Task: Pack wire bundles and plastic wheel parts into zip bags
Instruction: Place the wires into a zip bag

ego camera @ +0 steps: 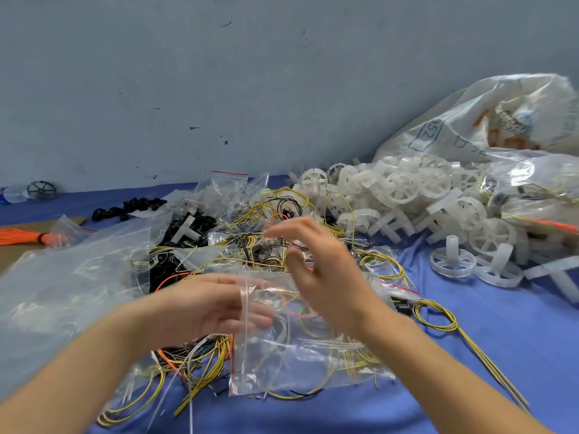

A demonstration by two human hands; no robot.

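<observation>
Blue cloth (470,364) covers the work surface in front of me, backed by a scuffed grey-blue wall (219,73). Both of my bare hands are over the middle of the heap. My left hand (206,305) sits low, palm turned inward, its fingers stretched out and slightly apart behind the red-striped mouth of a clear zip bag (291,346); motion blur keeps me from telling whether they actually pinch the plastic. My right hand (326,270) is raised above that bag, fingers spread and curled loosely, clamped on nothing that I can make out.

That bag lies flat on the cloth just below my hands, with thin wires showing through it. Loose wire bundles (200,371), yellow-green, orange, white and black, sprawl under and around it, and 1 long yellow-green loop (438,317) trails off to the right. More wires (275,208) are tangled farther back among small empty bags (225,183).

White plastic wheel parts (407,189) are heaped at the right rear, spilling down onto the cloth, with 2 of them (452,261) lying apart nearest me. Behind that pile slumps a big printed sack (470,120). At my left are large clear bags (72,277), black plastic pieces (131,206), and an orange cord bundle (22,236) on brown cardboard (18,255). Far left, against the wall, a water bottle (12,194) lies beside a dark wheel (41,190).
</observation>
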